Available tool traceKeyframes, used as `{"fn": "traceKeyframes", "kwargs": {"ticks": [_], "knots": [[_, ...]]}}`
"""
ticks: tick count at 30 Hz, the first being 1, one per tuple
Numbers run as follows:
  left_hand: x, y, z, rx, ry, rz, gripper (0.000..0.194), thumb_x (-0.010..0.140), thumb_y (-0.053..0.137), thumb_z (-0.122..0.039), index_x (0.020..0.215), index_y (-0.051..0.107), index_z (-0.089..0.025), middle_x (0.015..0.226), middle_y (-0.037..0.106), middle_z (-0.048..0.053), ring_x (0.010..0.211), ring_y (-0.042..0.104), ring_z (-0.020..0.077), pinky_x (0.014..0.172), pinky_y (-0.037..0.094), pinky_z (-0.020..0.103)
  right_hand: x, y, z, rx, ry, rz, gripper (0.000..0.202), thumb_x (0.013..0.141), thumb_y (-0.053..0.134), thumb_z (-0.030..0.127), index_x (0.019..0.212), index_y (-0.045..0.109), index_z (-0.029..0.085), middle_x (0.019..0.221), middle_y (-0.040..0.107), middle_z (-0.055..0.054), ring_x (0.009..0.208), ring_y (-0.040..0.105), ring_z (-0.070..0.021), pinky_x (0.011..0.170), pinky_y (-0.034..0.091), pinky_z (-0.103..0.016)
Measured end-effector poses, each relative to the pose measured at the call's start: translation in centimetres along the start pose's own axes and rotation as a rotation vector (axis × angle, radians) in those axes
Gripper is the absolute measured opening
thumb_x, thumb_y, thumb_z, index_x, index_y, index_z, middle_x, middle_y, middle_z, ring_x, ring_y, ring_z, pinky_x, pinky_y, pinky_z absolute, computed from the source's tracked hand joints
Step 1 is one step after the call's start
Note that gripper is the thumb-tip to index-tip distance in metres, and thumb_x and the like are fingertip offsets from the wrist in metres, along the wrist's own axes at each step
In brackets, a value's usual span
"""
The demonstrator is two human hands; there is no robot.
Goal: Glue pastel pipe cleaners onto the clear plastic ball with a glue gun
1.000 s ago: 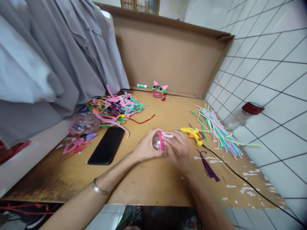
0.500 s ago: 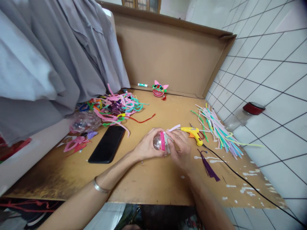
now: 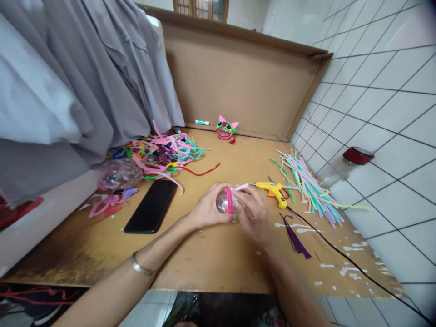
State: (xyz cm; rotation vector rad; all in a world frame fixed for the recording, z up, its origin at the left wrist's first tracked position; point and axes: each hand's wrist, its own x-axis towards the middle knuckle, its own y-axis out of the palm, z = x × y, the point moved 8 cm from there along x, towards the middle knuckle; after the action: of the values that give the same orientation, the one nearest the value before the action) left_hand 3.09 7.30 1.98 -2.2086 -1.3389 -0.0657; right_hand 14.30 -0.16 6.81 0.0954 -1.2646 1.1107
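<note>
My left hand (image 3: 208, 205) is closed around a clear plastic ball (image 3: 222, 204) with a bright pink pipe-cleaner band (image 3: 229, 201) round its middle. On the ball's right side my right hand (image 3: 251, 213) pinches a pale lilac pipe cleaner (image 3: 242, 186), whose free end sticks out past the fingers. The right fingers hide much of that side of the ball. Just beyond the right hand, a yellow glue gun (image 3: 272, 188) rests on the table, its nozzle pointing left.
A black phone (image 3: 151, 206) lies left, before a tangled pile of pipe cleaners (image 3: 166, 152). Straight pipe cleaners (image 3: 311, 184) lie right, near a red-lidded jar (image 3: 347, 163). A purple tassel (image 3: 297, 238) and black cord (image 3: 344, 256) are nearer. A cat-faced ornament (image 3: 225, 129) stands at the back.
The lilac pipe cleaner's free end has come slightly left and down, closer to the ball, with my right fingers. Both hands keep their hold on the work.
</note>
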Motion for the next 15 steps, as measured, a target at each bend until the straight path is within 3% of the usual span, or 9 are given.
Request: {"fn": "traceKeyframes", "kwargs": {"ticks": [7, 15], "knots": [[0.0, -0.1, 0.2, -0.035, -0.053, -0.01, 0.065, 0.055, 0.079, -0.023, 0.114, 0.054, -0.02, 0.11, 0.064, 0.006, 0.098, 0.063, 0.0241, 0.089, 0.053, 0.039, -0.3, 0.0, -0.1, 0.015, -0.004, -0.036, 0.033, 0.08, 0.042, 0.003, 0.094, 0.066, 0.021, 0.107, 0.065, -0.008, 0.096, 0.062, -0.0196, 0.081, 0.051, -0.037], [0.0, -0.1, 1.7, -0.062, -0.13, -0.028, 0.072, 0.057, 0.079, -0.036, 0.119, 0.049, -0.018, 0.109, 0.063, 0.008, 0.096, 0.063, 0.0242, 0.087, 0.053, 0.041, -0.3, -0.4, -1.0, -0.02, 0.062, -0.101, 0.03, 0.079, 0.043, 0.001, 0.089, 0.064, 0.02, 0.097, 0.065, -0.007, 0.093, 0.061, -0.0188, 0.081, 0.049, -0.035]]}}
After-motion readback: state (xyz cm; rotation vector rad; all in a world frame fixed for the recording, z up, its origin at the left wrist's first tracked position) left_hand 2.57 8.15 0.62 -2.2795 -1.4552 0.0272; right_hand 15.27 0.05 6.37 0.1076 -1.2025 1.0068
